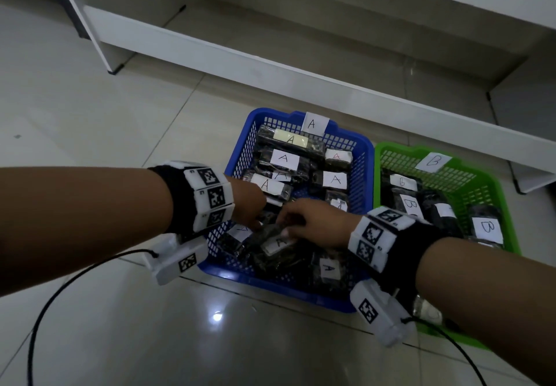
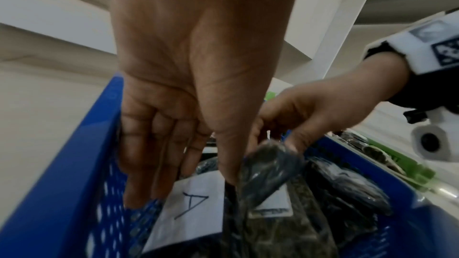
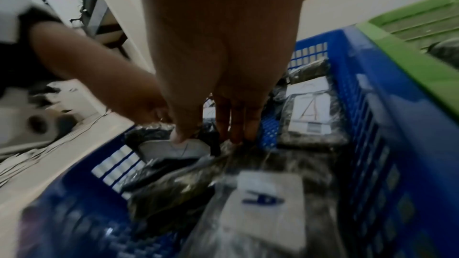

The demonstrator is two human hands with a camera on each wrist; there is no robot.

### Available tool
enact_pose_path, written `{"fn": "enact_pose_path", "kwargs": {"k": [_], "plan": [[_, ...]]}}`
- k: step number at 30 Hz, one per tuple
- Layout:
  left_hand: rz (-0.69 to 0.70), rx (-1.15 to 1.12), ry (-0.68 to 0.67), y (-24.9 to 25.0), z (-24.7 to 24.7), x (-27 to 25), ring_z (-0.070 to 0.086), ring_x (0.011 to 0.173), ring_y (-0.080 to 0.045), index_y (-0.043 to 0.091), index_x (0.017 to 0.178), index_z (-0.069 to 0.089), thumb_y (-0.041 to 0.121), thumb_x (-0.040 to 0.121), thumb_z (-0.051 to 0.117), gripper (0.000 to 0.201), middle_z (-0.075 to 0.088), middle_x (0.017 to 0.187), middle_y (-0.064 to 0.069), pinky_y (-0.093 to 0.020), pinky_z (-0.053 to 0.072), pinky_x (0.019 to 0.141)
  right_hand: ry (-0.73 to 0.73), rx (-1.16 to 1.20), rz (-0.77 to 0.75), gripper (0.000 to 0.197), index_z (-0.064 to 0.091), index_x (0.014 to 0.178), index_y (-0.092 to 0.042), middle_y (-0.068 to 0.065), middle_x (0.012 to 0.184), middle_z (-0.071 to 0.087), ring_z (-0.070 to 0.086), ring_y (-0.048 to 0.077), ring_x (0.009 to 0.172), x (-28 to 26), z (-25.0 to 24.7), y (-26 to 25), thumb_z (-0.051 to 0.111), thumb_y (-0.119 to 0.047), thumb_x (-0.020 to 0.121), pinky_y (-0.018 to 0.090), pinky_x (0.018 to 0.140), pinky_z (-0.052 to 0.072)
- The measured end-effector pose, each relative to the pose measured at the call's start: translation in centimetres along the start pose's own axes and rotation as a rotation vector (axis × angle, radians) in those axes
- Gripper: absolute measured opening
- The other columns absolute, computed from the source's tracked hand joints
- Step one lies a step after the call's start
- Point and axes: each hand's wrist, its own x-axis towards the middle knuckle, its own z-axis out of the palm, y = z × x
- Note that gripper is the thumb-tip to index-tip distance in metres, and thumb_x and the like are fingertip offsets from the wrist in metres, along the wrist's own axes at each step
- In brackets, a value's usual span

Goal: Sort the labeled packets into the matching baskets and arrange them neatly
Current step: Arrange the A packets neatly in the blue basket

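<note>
A blue basket [image 1: 301,295] carries a card marked A [image 1: 313,124] and holds several dark packets with A labels. Beside it on the right, a green basket [image 1: 463,181] with a B card [image 1: 433,161] holds several B packets. Both hands reach into the blue basket's near left corner. My right hand [image 1: 285,229] pinches the end of a dark A packet [image 1: 270,253] between thumb and fingers [image 2: 293,142]. My left hand [image 1: 255,223] points straight fingers [image 2: 149,164] down along the basket's left wall, and its thumb touches that packet [image 2: 268,168]. Another A-labelled packet [image 2: 193,203] lies below the left hand.
A white shelf frame [image 1: 270,63] runs across the tiled floor just behind both baskets, with a leg [image 1: 111,63] at the left. A black cable [image 1: 60,292] loops over the floor at the near left. Open floor lies left of the blue basket.
</note>
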Motion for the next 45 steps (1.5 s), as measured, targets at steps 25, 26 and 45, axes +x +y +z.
{"fn": "enact_pose_path", "kwargs": {"k": [25,26,45], "plan": [[-0.114,-0.226,0.061,0.7,-0.3,-1.0,0.053,0.11,-0.027,0.002,0.136,0.03,0.03,0.095,0.051,0.054,0.05,0.13,-0.015,-0.031,0.045,0.088,0.252,0.401,0.35,0.071,0.024,0.146,-0.031,0.02,0.111,0.064,0.064,0.042,0.091,-0.7,-5.2,4.7,0.06,-0.015,0.087,0.055,0.079,0.054],[-0.118,-0.217,0.06,0.7,-0.2,-0.9,0.053,0.113,-0.028,0.002,0.137,0.028,0.029,0.095,0.051,0.055,0.049,0.131,-0.016,-0.034,0.046,0.091,0.213,0.44,0.346,0.074,0.022,0.145,-0.038,0.02,0.1,0.066,0.064,0.044,0.086,-0.5,-5.1,4.6,0.06,-0.013,0.087,0.058,0.078,0.054],[0.031,-0.24,0.022,0.8,-1.8,-1.7,0.043,0.09,-0.018,0.007,0.131,0.037,0.03,0.099,0.037,0.039,0.051,0.125,-0.014,-0.027,0.035,0.076,0.582,0.642,0.389,0.023,0.056,0.102,-0.02,0.012,0.103,0.06,0.064,0.036,0.076,1.2,-4.5,4.1,0.058,-0.006,0.085,0.046,0.072,0.058]]}}
